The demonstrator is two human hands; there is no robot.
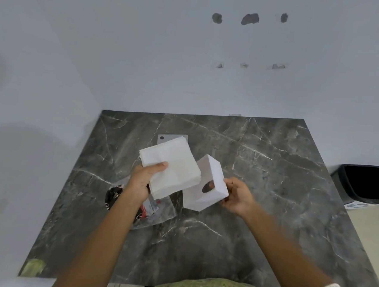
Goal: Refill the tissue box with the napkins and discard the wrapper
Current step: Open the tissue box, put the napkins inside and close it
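My left hand [144,180] grips a thick stack of white napkins [171,166], held tilted above the dark marble table [270,193]. My right hand [236,196] holds a white cube tissue box [205,184] tilted in the air, its round opening facing me, with a fingertip showing inside the hole. Box and napkin stack touch at their edges. The clear plastic wrapper [157,210] with black and red print lies on the table under my left forearm, partly hidden.
A grey flat plate [164,138] with a dark dot lies on the table behind the napkins. A black waste bin [365,184] stands on the floor to the right of the table. A white wall rises right behind the table.
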